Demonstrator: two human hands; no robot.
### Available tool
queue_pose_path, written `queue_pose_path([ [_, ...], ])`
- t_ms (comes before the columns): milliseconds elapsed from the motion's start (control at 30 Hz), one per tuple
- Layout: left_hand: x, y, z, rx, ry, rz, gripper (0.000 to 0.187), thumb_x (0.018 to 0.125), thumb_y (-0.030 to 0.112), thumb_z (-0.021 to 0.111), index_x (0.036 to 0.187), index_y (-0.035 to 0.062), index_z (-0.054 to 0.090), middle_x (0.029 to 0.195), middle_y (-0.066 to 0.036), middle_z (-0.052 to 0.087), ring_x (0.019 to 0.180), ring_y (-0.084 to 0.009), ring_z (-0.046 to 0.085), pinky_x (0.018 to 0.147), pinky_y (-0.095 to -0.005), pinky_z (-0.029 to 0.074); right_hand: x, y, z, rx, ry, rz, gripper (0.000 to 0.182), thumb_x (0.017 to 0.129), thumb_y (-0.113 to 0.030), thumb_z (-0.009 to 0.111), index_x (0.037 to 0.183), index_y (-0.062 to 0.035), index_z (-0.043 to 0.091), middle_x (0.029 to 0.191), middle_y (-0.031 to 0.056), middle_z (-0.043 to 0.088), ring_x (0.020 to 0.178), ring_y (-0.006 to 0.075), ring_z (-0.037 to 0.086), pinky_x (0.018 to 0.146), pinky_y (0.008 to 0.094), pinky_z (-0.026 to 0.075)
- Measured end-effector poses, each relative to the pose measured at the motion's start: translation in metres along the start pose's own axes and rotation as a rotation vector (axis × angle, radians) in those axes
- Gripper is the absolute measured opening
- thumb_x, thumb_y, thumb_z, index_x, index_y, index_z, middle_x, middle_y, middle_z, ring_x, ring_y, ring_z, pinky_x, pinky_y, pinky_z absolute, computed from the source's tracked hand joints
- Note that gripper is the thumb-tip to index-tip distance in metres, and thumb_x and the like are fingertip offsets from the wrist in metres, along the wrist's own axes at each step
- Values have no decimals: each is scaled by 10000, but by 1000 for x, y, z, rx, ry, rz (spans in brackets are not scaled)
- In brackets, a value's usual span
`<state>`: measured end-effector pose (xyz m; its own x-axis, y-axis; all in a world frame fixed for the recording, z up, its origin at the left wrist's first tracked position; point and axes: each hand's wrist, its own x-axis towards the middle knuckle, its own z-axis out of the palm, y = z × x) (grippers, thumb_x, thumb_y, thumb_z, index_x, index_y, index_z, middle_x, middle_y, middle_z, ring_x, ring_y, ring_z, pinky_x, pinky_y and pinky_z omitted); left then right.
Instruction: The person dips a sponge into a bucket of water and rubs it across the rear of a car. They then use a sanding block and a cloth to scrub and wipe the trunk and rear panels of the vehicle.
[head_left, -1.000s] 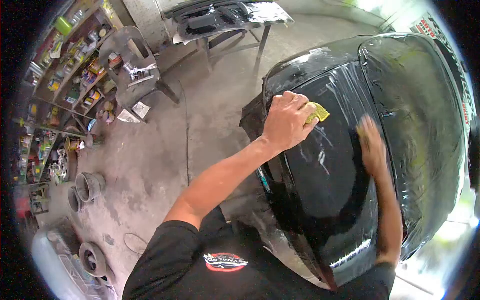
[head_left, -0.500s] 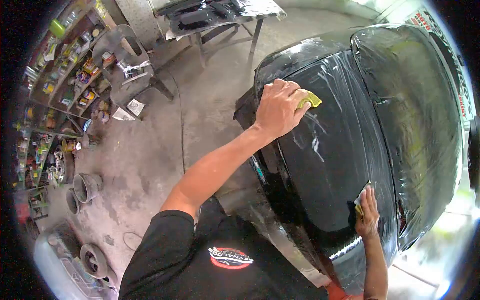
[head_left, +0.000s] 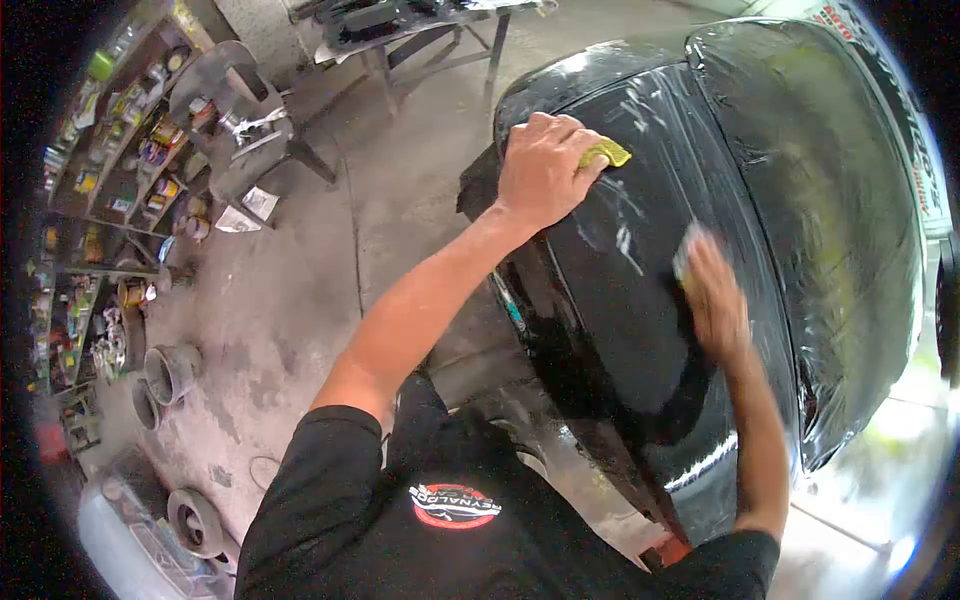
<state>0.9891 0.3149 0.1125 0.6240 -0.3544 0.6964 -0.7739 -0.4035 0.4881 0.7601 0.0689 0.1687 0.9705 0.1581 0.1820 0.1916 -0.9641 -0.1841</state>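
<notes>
A glossy black car panel [head_left: 625, 330], streaked with whitish wet-looking marks, lies in front of me. My left hand [head_left: 550, 172] is closed round a yellow sponge [head_left: 612, 152], near the panel's far left edge. Farther right, my right hand [head_left: 716, 305] lies over the panel with its fingers stretched forward, smeared by motion. Under those fingers a pale, thin pad [head_left: 685, 262] pokes out on the left side; its exact kind is blurred. The palm hides the rest of it.
Plastic film covers the car's windowed part [head_left: 840, 220] on the right. To the left are a dusty chair [head_left: 235, 110], cluttered shelves [head_left: 130, 130], buckets [head_left: 172, 375] and a tire [head_left: 195, 522]. A work stand [head_left: 400, 50] with black parts stands behind.
My right hand has slid forward and slightly left across the panel with the pale pad. The left hand still grips the sponge near the same spot on the panel; the view has shifted slightly.
</notes>
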Motion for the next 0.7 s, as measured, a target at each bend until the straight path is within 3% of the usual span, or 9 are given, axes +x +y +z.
queue_pose_path([
  [33, 0, 0, 0, -2, 2, -20, 226, 896, 327, 747, 1070, 182, 748, 1096, -22, 713, 1111, -277, 611, 943, -453, 462, -45, -9, -11, 25, -24, 40, 435, 1044, -142, 531, 1448, 18, 562, 1538, 263, 502, 1476, 440, 423, 1217, 491, 340],
  [100, 0, -1, 3, -28, 28, -40, 235, 913, 318, 739, 1081, 154, 741, 1116, -36, 714, 1113, -283, 609, 955, -455, 463, -126, -10, -22, 28, -62, 101, 478, 1041, -181, 554, 1463, 43, 541, 1535, 272, 501, 1474, 455, 418, 1216, 489, 339],
  [167, 0, 0, 2, -56, 49, -62, 242, 920, 311, 736, 1086, 136, 737, 1118, -45, 714, 1105, -288, 610, 954, -455, 463, -126, -18, -25, -25, -103, 134, 499, 1032, -157, 562, 1493, 28, 514, 1558, 266, 475, 1489, 447, 396, 1222, 483, 331],
  [367, 3, -2, 1, -87, 71, -48, 230, 936, 284, 725, 1084, 108, 732, 1100, -76, 716, 1062, -307, 620, 947, -446, 466, 106, 5, 13, -89, -54, -50, 516, 967, -80, 621, 1458, 43, 518, 1568, 264, 451, 1478, 418, 412, 1214, 462, 365],
  [467, 1, -2, 1, -73, 65, -36, 231, 937, 279, 723, 1084, 101, 732, 1107, -84, 715, 1063, -311, 622, 947, -447, 465, 205, 32, 52, -222, 120, -287, 379, 1024, -206, 535, 1275, 67, 608, 1385, 286, 593, 1289, 448, 576, 1101, 472, 479],
  [500, -3, -3, 2, -63, 65, -35, 232, 936, 277, 723, 1085, 100, 733, 1106, -84, 715, 1064, -313, 622, 949, -446, 465, 216, 19, 43, -79, -28, -90, 429, 1043, -204, 545, 1379, 61, 575, 1467, 284, 541, 1392, 453, 483, 1164, 468, 407],
  [567, -2, -6, 3, -42, 72, -4, 234, 935, 274, 724, 1087, 98, 734, 1106, -82, 715, 1068, -316, 621, 954, -444, 466, 197, 21, 49, -133, 88, -177, 390, 1017, -206, 559, 1320, 38, 596, 1406, 270, 587, 1308, 457, 558, 1116, 469, 467],
  [633, -2, -6, 5, -45, 92, 8, 235, 945, 279, 716, 1096, 100, 737, 1107, -79, 716, 1070, -313, 619, 967, -440, 470, 122, 1, 29, -25, 119, -179, 464, 990, -165, 594, 1417, 15, 555, 1476, 246, 551, 1390, 443, 500, 1162, 474, 426],
  [700, -3, -5, 5, -48, 83, 1, 234, 951, 282, 713, 1097, 100, 738, 1107, -78, 717, 1073, -311, 618, 965, -437, 476, 20, -21, -7, -73, -66, -9, 568, 960, -122, 626, 1502, -9, 500, 1566, 230, 475, 1480, 412, 416, 1213, 483, 365],
])
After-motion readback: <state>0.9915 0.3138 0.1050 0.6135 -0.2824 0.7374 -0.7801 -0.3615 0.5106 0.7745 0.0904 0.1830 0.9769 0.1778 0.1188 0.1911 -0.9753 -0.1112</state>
